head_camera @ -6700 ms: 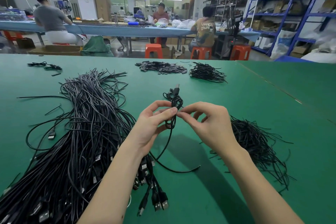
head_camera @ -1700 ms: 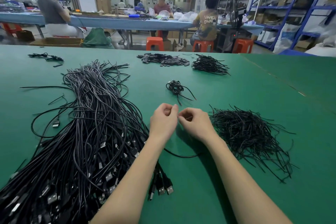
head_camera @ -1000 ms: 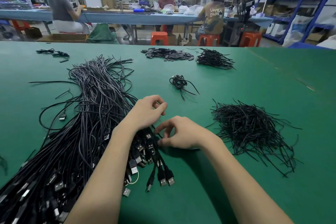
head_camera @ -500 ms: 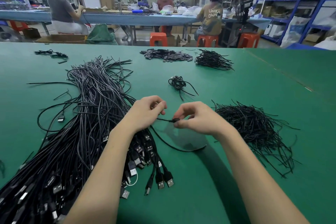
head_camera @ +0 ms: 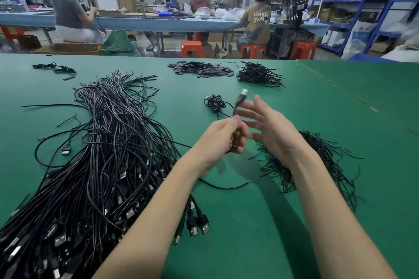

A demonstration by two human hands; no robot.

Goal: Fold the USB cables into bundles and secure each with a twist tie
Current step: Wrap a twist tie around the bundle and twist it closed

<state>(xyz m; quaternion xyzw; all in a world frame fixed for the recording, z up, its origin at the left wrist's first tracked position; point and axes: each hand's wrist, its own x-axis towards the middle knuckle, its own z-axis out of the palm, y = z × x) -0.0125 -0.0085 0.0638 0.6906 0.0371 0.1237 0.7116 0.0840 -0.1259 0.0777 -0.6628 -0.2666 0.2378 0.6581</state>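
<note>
Green felt tabletop: bare cloth is seen below and between the forearms, and to the right of the right hand as far as a seam.
Left hand: fingers are curled round a thin black USB cable; the cable is gripped above the cloth, its silver plug raised above the fingertips and its loose tail laid on the felt beneath the wrist.
Right hand: fingers are spread straight just beside the left hand; nothing is seen to be held.
Large heap of loose black USB cables: spread to the left of the left forearm, plugs reaching under it.
Pile of short black twist ties: partly covered by the right wrist, extending to its right.
Small tied black cable bundle: laid just beyond the hands, apart from both piles.
Change: half a second ago the plug was pinched by the right hand low by the heap; it has since been released, and the cable lifted upright.
</note>
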